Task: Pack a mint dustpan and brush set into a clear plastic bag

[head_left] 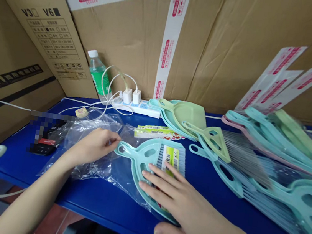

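Observation:
A light-blue dustpan (pixel 137 168) lies on the blue table with a small brush (pixel 181 159) nested in it, handle pointing left. A green and white label card (pixel 171 156) sits on the bristles. Clear plastic bag (pixel 88 165) film spreads around the handle and to its left. My left hand (pixel 93 147) is closed in a pinch on the bag film, right at the end of the handle. Fingers spread, my right hand (pixel 173 200) rests flat over the brush and the dustpan's near side, covering part of the label.
Green and blue dustpans (pixel 194 114) lie behind, near more label cards (pixel 154 132). Loose brushes (pixel 213 140) and stacked dustpans (pixel 272 137) fill the right side. A power strip (pixel 145 109) with chargers, a bottle (pixel 98 74) and cardboard boxes (pixel 125 43) stand along the back.

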